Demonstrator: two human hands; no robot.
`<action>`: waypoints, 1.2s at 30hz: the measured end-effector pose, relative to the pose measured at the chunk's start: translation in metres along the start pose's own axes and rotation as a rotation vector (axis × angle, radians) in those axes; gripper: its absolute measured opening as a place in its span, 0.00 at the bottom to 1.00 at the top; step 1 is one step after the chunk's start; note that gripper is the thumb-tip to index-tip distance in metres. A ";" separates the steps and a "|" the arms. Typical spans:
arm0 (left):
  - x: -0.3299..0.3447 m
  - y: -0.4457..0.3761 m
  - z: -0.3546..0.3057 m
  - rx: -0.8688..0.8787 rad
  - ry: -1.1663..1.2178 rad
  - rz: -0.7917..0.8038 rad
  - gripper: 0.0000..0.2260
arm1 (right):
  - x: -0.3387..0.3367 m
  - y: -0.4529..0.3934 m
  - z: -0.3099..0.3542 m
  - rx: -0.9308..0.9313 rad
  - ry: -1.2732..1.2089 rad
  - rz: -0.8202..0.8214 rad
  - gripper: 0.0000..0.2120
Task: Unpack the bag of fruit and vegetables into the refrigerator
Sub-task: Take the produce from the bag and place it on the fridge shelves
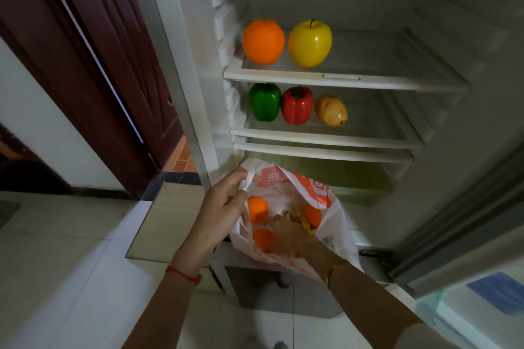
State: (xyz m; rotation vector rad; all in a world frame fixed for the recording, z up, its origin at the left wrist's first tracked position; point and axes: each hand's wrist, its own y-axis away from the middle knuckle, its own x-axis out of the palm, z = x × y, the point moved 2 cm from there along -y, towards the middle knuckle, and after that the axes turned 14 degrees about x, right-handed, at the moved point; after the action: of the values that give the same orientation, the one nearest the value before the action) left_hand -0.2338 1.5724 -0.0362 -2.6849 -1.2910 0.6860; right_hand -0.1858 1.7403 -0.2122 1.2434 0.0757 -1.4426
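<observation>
While crumpled, white bag [334,207] bears orange print.

Glossy smooth apple [309,43]; shiny peppers [296,105]; thin crinkled plastic bag [334,224]; clear shelves, white plastic rims [340,81].

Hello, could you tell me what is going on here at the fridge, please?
A person is unpacking a plastic bag into the open refrigerator. The left hand holds the bag's handle, and the right hand reaches inside, where several orange fruits remain. An orange and a yellow apple sit on the upper shelf. A green pepper, a red pepper and a potato sit on the shelf below.
</observation>
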 end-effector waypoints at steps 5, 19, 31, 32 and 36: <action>-0.002 0.004 0.004 -0.002 0.008 0.004 0.15 | 0.019 -0.011 0.005 -0.014 0.086 -0.044 0.33; 0.009 -0.023 -0.005 0.023 0.053 0.034 0.16 | -0.099 0.046 0.004 -0.256 -0.497 -0.238 0.35; 0.020 -0.059 -0.009 0.010 0.087 -0.007 0.15 | -0.244 0.134 0.029 -0.492 -0.805 -0.838 0.34; 0.021 -0.060 -0.008 0.008 0.086 -0.002 0.15 | -0.257 0.136 0.032 -0.489 -0.796 -0.915 0.34; 0.023 -0.060 -0.008 0.022 0.078 -0.010 0.14 | -0.301 0.130 0.037 -0.372 -0.737 -1.126 0.33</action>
State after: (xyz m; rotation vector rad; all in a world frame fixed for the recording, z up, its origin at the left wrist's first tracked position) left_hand -0.2611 1.6297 -0.0216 -2.6581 -1.2698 0.5851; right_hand -0.1829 1.8783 0.0879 0.2268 0.5773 -2.6129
